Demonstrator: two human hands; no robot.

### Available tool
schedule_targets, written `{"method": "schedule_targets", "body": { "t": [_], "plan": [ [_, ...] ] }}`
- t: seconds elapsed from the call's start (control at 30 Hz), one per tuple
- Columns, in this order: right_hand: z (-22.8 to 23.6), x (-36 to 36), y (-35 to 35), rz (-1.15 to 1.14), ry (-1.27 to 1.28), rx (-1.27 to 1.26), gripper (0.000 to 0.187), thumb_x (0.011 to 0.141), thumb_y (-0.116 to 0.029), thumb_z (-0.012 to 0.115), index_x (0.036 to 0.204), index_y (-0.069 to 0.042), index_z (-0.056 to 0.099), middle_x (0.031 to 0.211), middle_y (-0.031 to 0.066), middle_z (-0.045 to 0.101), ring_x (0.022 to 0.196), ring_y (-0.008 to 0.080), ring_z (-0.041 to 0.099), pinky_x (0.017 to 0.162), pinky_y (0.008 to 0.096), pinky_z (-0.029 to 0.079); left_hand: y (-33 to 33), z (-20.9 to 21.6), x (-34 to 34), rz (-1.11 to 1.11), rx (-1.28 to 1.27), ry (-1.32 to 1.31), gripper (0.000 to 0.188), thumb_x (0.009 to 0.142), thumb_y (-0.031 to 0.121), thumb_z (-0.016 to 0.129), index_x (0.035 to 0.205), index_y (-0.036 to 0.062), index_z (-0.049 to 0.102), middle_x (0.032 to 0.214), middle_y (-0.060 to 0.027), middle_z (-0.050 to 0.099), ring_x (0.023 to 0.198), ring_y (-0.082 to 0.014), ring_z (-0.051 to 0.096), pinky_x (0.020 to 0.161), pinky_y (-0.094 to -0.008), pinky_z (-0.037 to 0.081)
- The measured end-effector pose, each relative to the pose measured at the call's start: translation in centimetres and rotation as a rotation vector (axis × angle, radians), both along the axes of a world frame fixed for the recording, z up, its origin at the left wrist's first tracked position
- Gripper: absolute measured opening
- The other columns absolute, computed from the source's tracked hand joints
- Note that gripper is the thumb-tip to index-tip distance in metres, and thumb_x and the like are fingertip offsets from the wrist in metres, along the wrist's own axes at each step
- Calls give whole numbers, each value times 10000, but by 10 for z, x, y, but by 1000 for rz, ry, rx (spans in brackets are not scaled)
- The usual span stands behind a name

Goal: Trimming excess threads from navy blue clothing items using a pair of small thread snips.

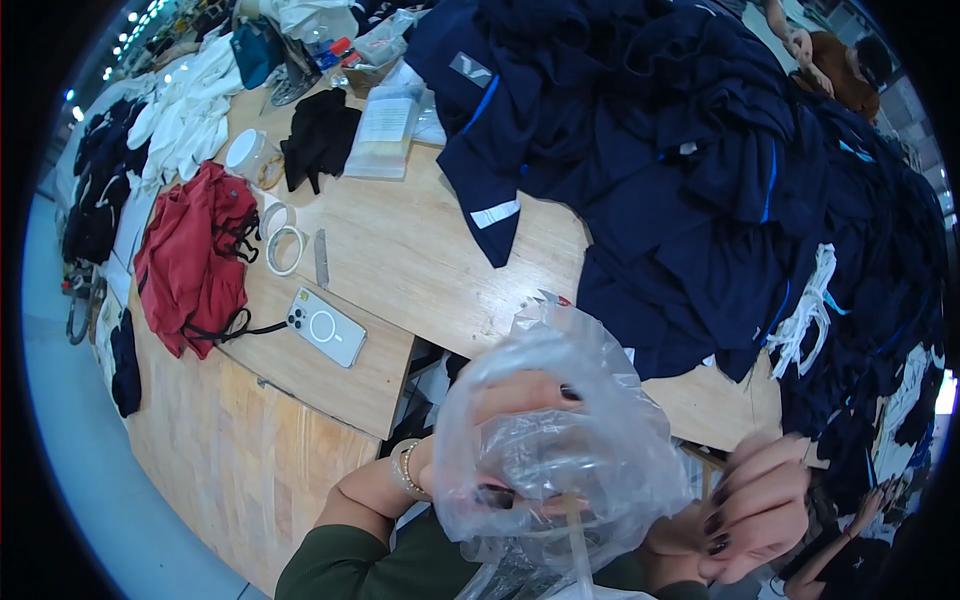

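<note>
The left hand (pixel 505 402), fingers bent and seen through plastic, has hold of a clear bag (pixel 640 450) above the near edge of the surface (pixel 390 260). Beside it, the right hand (pixel 760 505) is loosely curled, its grip unclear. Beyond lie a phone (pixel 327 328) and navy garments (pixel 650 180).

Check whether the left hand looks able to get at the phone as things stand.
Probably yes: the phone lies uncovered on the table, to the left of the left hand, but that hand is busy with a clear plastic bag and might need to come free first.
</note>
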State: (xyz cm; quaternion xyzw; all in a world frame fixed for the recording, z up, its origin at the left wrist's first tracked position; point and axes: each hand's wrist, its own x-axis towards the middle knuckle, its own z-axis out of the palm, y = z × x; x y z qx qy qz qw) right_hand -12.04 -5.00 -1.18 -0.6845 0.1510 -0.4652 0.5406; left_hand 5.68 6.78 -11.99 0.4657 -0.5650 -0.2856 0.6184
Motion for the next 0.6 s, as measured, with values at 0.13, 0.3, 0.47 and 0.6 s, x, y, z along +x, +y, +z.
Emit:
{"method": "schedule_targets", "body": {
  "t": [0.13,0.3,0.47,0.6],
  "plan": [
    [4,-14,-34,881,528,217,97,831,-38,611,754,7,649,748,94,684,705,340,676,835,442,435,-6,11,4,89,-19,-18,771,788,496,626,1275,-75,447,1220,-251,529,1109,-374,494,971,-478,296],
    [-28,-7,-11,1127,280,413,140,829,-62,656,929,35,660,891,161,676,790,274,661,733,335,485,-10,33,5,208,-66,-30,791,810,540,579,1242,-111,458,1182,-264,551,1069,-375,512,925,-477,303],
    [-26,0,-20,1453,509,537,178,833,-102,671,944,37,663,896,164,674,864,246,650,761,325,477,-27,25,-7,359,-242,-175,632,811,433,598,1201,-58,510,1184,-196,560,1058,-313,535,917,-441,342],
    [-79,-8,10,1663,317,519,205,837,-164,681,930,19,676,859,143,671,765,203,624,663,315,472,-34,15,-1,518,-463,-386,434,807,277,635,1153,22,578,1198,-103,567,1053,-229,560,919,-391,392]
  ]
}}
